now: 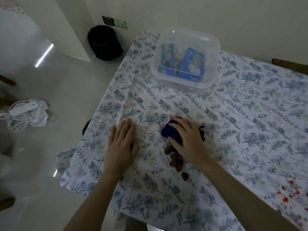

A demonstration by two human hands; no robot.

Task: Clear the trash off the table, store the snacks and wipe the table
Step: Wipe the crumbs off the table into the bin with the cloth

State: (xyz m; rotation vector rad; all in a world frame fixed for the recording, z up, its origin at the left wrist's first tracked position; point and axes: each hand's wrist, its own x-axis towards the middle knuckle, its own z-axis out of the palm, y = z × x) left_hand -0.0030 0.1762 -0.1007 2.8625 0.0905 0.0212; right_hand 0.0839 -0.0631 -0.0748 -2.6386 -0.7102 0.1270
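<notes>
Brown crumbs are strewn on the table just under the right wrist, trailing toward the camera. A dark blue cloth is pressed flat beneath the right hand, fingers closed over it. The left hand is laid open, palm down, holding nothing. The crumbs are nearer the right hand, so a pull toward the body is judged best.

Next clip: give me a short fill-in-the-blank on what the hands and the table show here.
1. The right hand presses a dark ____ cloth onto the floral tablecloth.
2. The left hand lies ____ on the tablecloth, holding nothing.
3. The blue snack packets sit inside a clear plastic ____.
4. Brown crumbs lie just below the ____ hand.

Missing words: blue; flat; container; right
</notes>
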